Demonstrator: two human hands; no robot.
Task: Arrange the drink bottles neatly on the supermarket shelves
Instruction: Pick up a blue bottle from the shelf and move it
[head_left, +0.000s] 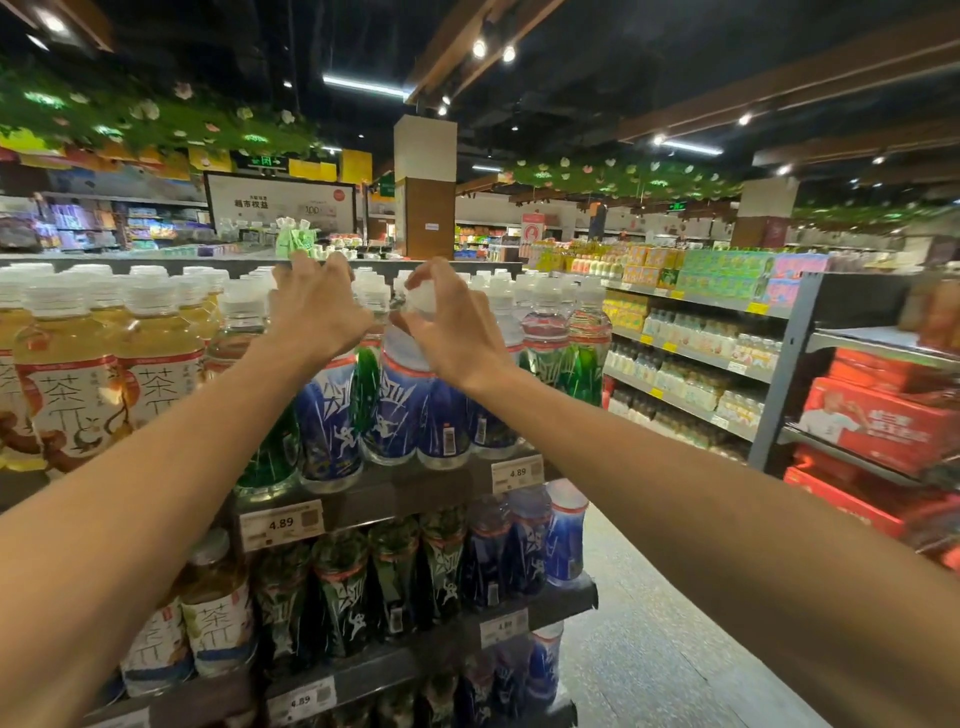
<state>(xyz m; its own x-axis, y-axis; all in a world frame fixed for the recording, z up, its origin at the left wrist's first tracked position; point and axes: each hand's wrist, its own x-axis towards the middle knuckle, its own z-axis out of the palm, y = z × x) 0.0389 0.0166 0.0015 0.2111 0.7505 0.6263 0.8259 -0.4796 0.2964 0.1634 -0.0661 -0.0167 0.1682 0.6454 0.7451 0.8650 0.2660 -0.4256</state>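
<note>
On the top shelf (415, 488) stand rows of white-capped drink bottles: yellow tea bottles (156, 364) at the left, green-labelled bottles (587, 358) and blue-labelled bottles (327, 415) in the middle. My right hand (447, 327) grips the white cap and neck of a blue-labelled bottle (395, 400) in the front row, which leans slightly. My left hand (317, 306) reaches over the bottle tops just left of it, fingers curled down onto a bottle behind the front row; what it touches is hidden by the hand.
Lower shelves (519, 613) hold more green, blue and tea bottles behind 4.89 price tags (283, 524). An aisle floor (649, 649) runs along the right. Across it, a grey rack (784, 374) carries red boxes (878, 421) and small bottles.
</note>
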